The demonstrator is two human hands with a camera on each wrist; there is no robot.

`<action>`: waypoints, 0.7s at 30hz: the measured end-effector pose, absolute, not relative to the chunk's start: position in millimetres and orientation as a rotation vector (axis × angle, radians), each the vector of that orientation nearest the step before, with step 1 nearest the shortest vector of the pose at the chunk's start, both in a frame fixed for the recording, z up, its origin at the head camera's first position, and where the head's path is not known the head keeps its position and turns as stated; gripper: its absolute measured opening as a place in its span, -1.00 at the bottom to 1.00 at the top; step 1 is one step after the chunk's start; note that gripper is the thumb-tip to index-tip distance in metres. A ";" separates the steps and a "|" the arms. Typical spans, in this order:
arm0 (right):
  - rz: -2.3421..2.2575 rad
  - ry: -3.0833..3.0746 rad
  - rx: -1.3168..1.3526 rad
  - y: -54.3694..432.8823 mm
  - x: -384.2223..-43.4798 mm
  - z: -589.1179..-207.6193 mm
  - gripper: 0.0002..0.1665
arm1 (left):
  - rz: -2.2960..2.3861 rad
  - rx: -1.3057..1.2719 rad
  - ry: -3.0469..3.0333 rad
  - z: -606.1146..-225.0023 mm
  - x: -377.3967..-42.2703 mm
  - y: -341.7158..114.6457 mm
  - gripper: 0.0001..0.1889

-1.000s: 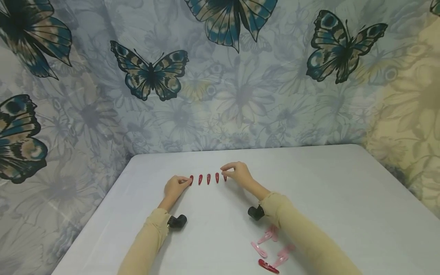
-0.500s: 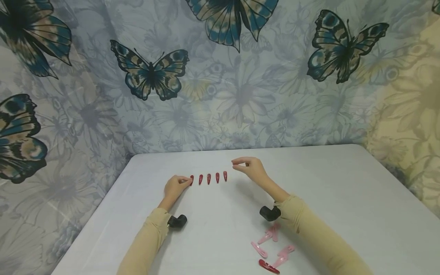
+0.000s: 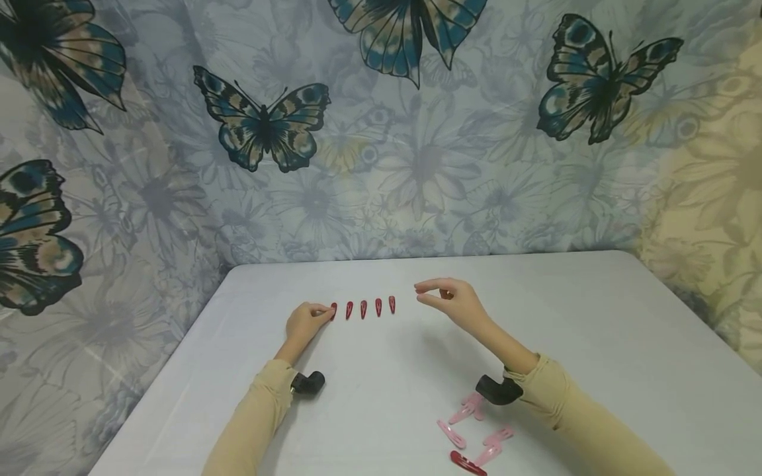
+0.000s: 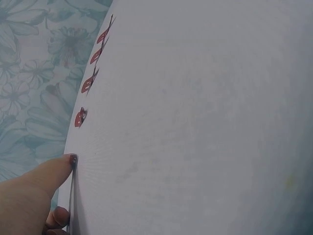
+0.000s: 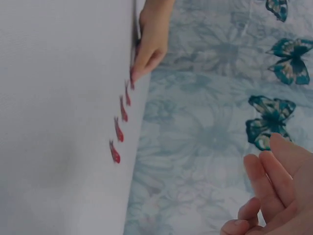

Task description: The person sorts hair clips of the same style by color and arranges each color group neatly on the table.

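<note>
Several red snap hair clips stand in a row on the white table, side by side and roughly parallel. At the row's left end, the fingertips of my left hand pinch the end red hair clip, partly hiding it. In the left wrist view the thumb covers most of that clip. To the right of the row, my right hand is raised over the table, thumb and fingers apart with nothing between them. The right wrist view shows this hand with no clip. Its nearest clip is the rightmost red one.
Several pink hair clips lie loosely at the table's front right, near the right forearm. Beside them lies another red hair clip. The white table ends at the back against a wall covering with butterflies.
My right hand has drawn away from the rightmost red clip, moving right, and its thumb and fingers have spread apart. My left hand has stayed at the leftmost clip.
</note>
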State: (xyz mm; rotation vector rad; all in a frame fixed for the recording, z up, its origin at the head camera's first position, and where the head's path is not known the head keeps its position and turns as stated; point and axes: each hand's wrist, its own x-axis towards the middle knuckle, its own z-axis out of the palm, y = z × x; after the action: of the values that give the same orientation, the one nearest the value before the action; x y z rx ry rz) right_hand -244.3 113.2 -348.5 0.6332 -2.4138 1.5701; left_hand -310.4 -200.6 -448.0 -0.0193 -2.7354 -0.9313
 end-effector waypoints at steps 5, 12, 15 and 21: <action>1.568 -2.409 0.658 126.6 -239.1 -356.7 -0.74 | -0.928 -0.016 -2.735 -449.4 -310.9 -200.3 -0.75; 1.506 -2.420 0.713 139.8 -225.0 -359.1 -0.79 | -0.935 -0.005 -2.751 -448.9 -311.6 -200.5 -0.74; 1.510 -2.423 0.725 142.3 -221.3 -360.3 -0.79 | -0.935 -0.016 -2.733 -447.7 -312.6 -201.0 -0.75; 1.511 -2.446 0.747 145.5 -212.7 -365.3 -0.81 | -0.944 -0.027 -2.749 -447.3 -312.3 -201.3 -0.75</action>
State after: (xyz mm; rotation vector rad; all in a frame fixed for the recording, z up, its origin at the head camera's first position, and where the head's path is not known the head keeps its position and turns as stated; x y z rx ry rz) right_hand -212.7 145.5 -365.3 0.7475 -2.4463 1.5111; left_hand -312.3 -201.3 -447.3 -0.0269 -2.7490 -0.9445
